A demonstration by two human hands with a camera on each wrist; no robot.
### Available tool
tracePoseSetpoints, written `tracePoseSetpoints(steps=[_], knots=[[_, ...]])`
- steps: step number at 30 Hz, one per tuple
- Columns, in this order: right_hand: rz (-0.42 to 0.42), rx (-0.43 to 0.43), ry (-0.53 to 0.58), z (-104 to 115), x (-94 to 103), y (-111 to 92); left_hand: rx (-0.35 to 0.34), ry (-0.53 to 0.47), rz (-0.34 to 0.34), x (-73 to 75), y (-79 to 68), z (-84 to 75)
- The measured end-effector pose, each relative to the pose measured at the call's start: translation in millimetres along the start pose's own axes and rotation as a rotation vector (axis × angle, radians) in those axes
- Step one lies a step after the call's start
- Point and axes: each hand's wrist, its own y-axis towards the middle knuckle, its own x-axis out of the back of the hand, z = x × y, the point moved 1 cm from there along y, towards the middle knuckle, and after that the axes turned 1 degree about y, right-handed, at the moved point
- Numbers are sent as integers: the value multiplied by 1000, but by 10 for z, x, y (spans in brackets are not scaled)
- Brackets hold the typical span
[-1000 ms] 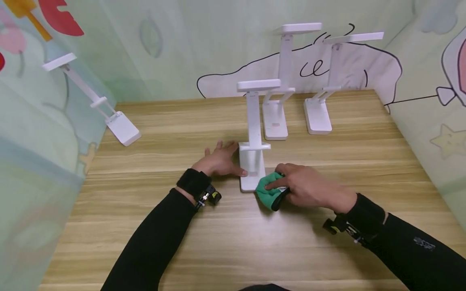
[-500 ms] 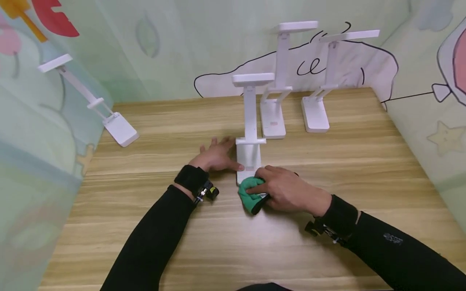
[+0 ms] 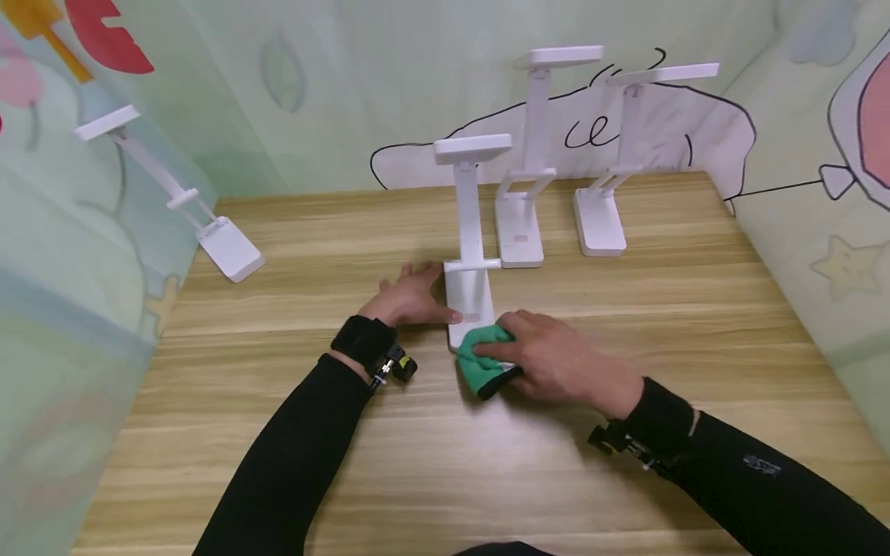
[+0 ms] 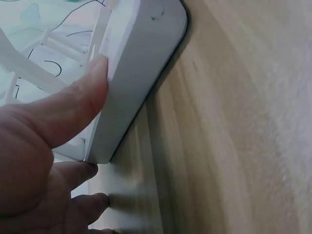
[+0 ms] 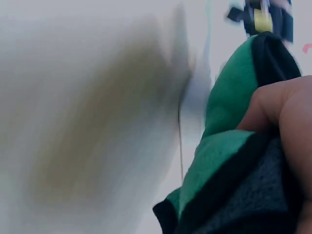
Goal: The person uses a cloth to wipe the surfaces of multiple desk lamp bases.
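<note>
In the head view a white folding desk lamp (image 3: 468, 289) stands before me, its head raised on a tall arm. My left hand (image 3: 410, 297) lies along the left side of its base, fingers spread. The left wrist view shows the thumb (image 4: 80, 105) against the base's upper edge and a fingertip at its rear corner. Small dark marks (image 4: 157, 17) show on the base's side. My right hand (image 3: 549, 355) pinches a bunched green cloth (image 3: 483, 367) with black edging against the base's front right corner. Up close, the cloth (image 5: 229, 146) hides part of the base.
Behind the lamp stand two similar white lamps, one close behind (image 3: 520, 232) and one farther right (image 3: 600, 224). A further white lamp (image 3: 229, 247) stands at the far left. Printed curtains (image 3: 334, 93) rise around the wooden table (image 3: 389, 463).
The right hand has moved the cloth leftward along the base's right side to its front, then slightly back right. The lamp appears shifted slightly left in view; the left hand stays on it.
</note>
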Motion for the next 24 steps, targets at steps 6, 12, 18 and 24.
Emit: tracePoseSetpoints(steps=[6,12,18,24], knots=[[40,1,-116,304,-206,218,-7,-5,4,5,-1,-8],[78,-73,-94,186,-87,44,-3,8,9,20,-24,-32],[54,-116,-68,-48,-15,-115,5,2,13,33,-15,-26],[55,-408,33,-433,26,-97,18,-1,13,21,-1,14]])
